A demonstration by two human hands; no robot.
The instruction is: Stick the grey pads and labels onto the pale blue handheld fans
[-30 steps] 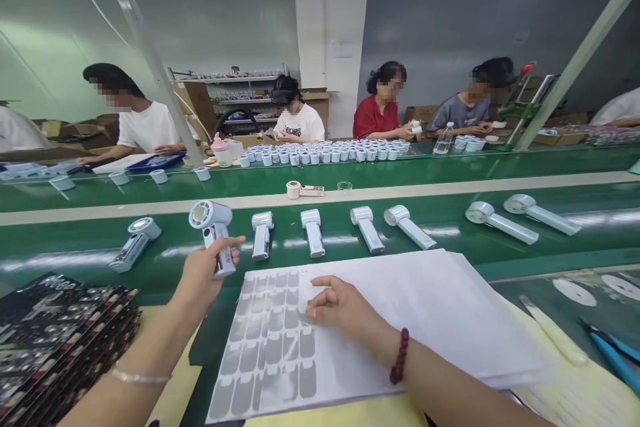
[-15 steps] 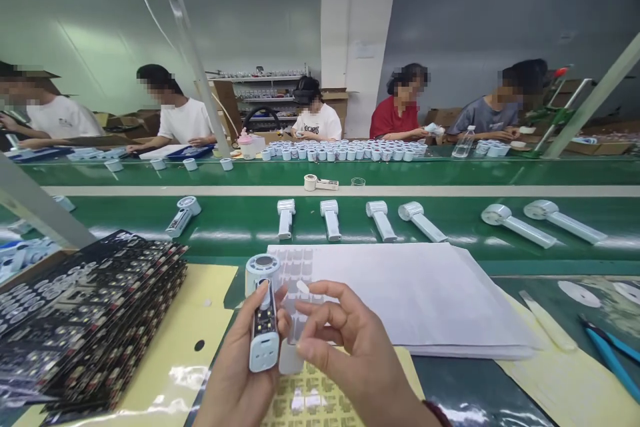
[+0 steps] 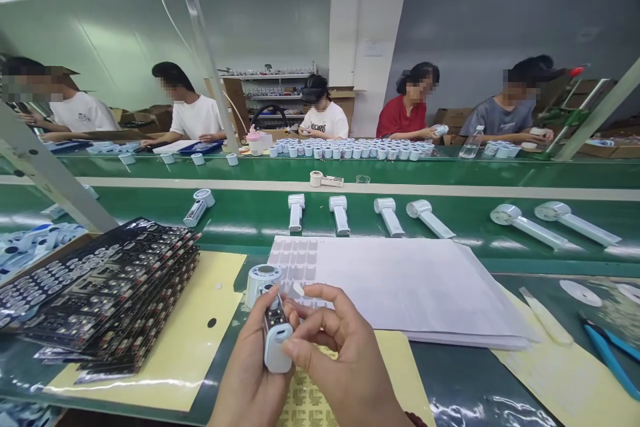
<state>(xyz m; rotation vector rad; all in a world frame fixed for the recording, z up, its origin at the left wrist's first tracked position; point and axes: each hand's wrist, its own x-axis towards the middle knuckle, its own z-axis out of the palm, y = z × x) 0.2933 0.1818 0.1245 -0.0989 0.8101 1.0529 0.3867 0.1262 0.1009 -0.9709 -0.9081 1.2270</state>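
Note:
My left hand (image 3: pixel 253 360) grips a light-blue handheld fan (image 3: pixel 265 273), its round head pointing away and its handle end toward me. A dark panel with small light squares covers the handle's upper face. My right hand (image 3: pixel 340 347) is closed at the handle's near end, its thumb pressing a pale translucent sticker (image 3: pixel 278 355) there. At the right index fingertip sits a small white piece (image 3: pixel 299 289). Beneath both hands lies a yellow sheet with printed rows (image 3: pixel 313 397). Just beyond, a white sheet of grey stickers (image 3: pixel 295 253) is partly hidden.
Stacked black printed sheets (image 3: pixel 125 280) lie left on yellow paper (image 3: pixel 200 340). White paper (image 3: pixel 400 287) spreads ahead. Blue-handled pliers (image 3: pixel 610 353) rest at right. Several wrapped fans (image 3: pixel 340 213) lie on the green conveyor (image 3: pixel 250 213). Co-workers sit opposite; a metal post (image 3: pixel 55 173) slants at left.
The translucent sticker, held beside the handle before, is now against its near end. My right hand has moved left to the fan, which has tilted. The view has shifted slightly left.

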